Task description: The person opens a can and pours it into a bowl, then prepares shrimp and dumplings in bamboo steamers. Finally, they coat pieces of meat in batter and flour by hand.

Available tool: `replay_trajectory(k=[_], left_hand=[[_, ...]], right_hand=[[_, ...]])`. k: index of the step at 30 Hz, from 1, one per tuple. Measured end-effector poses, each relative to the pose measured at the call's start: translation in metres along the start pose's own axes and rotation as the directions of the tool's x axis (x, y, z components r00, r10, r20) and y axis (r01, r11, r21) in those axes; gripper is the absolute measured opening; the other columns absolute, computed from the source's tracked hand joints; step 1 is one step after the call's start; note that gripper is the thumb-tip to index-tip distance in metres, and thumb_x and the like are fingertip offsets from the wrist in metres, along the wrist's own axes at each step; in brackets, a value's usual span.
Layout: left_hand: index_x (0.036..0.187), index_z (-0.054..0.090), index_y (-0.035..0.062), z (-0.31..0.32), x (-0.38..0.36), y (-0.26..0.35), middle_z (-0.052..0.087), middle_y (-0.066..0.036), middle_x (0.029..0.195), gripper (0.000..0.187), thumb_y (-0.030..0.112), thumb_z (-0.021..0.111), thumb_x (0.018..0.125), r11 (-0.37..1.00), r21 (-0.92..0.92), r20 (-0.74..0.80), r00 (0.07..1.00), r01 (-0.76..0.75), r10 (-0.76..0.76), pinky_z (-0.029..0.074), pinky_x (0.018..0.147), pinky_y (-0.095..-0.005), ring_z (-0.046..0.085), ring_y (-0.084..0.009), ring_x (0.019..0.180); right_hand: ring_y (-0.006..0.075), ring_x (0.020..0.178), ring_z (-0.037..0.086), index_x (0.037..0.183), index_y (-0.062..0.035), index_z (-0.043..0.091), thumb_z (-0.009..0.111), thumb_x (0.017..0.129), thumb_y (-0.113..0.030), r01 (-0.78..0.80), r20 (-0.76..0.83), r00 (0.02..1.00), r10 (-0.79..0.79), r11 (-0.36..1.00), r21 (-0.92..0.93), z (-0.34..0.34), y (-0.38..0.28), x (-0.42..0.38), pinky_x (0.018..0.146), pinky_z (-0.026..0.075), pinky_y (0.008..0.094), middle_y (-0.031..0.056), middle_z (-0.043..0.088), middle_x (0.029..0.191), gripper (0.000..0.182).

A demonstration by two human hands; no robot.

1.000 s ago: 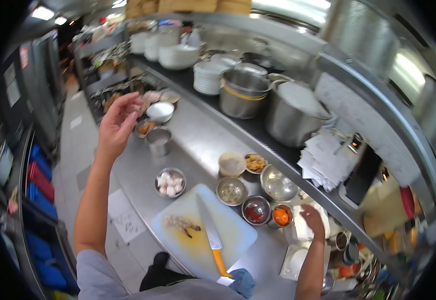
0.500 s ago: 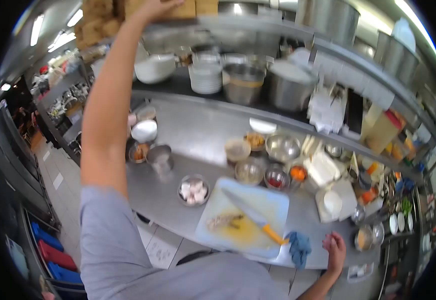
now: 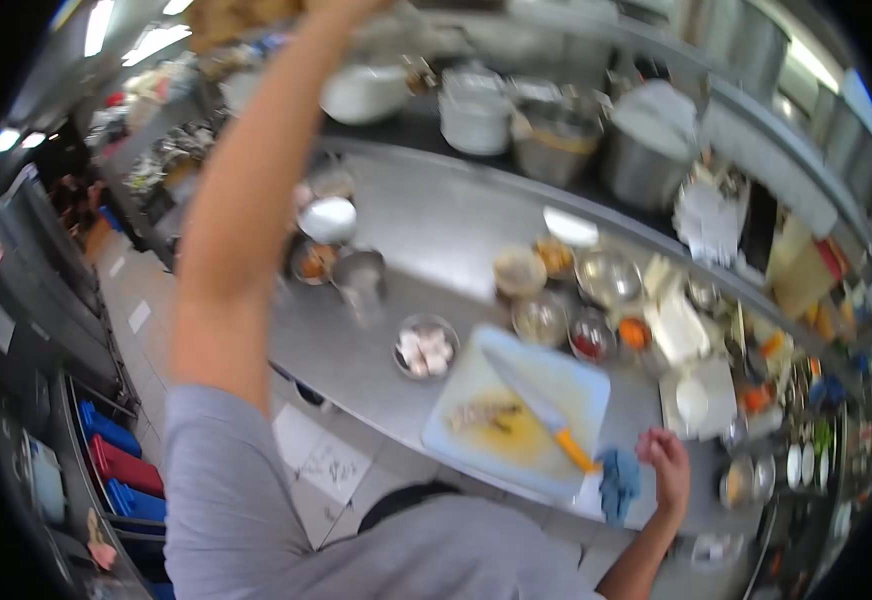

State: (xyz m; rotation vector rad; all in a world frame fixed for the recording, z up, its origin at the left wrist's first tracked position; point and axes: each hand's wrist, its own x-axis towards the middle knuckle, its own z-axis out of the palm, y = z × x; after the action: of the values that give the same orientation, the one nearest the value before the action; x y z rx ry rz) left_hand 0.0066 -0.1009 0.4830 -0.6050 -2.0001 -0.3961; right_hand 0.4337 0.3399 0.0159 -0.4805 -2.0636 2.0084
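Note:
My left arm reaches up to the shelf level, and my left hand (image 3: 361, 6) is cut off and blurred at the top edge, so its fingers are hidden. Beside a crumpled blue cloth (image 3: 619, 487) at the counter's front edge, my right hand (image 3: 666, 452) hangs with loosely curled fingers, apparently holding nothing. Left of the cloth lies a pale cutting board (image 3: 456, 432) with yellowish stains. On it rest a knife (image 3: 536, 402) with an orange-yellow handle and a small heap of brownish chopped food (image 3: 484, 414). A metal bowl of whitish chunks (image 3: 426, 347) stands left of the board.
Several bowls stand behind the board, including a metal bowl (image 3: 608, 277) and one with red contents (image 3: 592, 335). White containers (image 3: 681, 330) sit to the right. Stacked white dishes (image 3: 475, 112) and pots (image 3: 653, 150) line the shelf. Bowls (image 3: 328, 220) also stand at the left.
The view has swung left, so the counter items appear farther right. My left hand has moved further out past the top edge. My right hand now appears closer to the blue cloth.

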Motion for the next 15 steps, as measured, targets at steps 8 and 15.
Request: replay_trajectory(k=[8, 15], left_hand=[[0.116, 0.061, 0.0066, 0.057, 0.002, 0.021, 0.058, -0.017, 0.122, 0.041, 0.031, 0.071, 0.084, 0.916, -0.303, -0.339, 0.928, -0.261, 0.152, 0.049, 0.095, -0.0424, 0.057, -0.0359, 0.112], [0.110, 0.064, 0.0046, 0.022, -0.003, -0.087, 0.062, -0.017, 0.114, 0.028, 0.022, 0.065, 0.088, 0.953, -0.240, -0.377, 0.922, -0.185, 0.084, 0.048, 0.094, -0.0402, 0.058, -0.0349, 0.109]], right_hand=[[0.0196, 0.094, 0.066, 0.123, -0.0006, 0.058, 0.062, 0.090, -0.005, 0.214, 0.301, 0.923, -0.238, 0.970, 0.112, 0.093, -0.097, 0.053, 0.084, 0.052, 0.0313, 0.0127, 0.067, 0.112, 0.033], [0.0212, 0.096, 0.066, 0.123, 0.0008, 0.057, 0.062, 0.088, -0.002, 0.282, 0.317, 0.908, -0.273, 0.959, 0.021, 0.126, -0.116, 0.040, 0.085, 0.053, 0.0332, 0.0145, 0.067, 0.110, 0.035]])
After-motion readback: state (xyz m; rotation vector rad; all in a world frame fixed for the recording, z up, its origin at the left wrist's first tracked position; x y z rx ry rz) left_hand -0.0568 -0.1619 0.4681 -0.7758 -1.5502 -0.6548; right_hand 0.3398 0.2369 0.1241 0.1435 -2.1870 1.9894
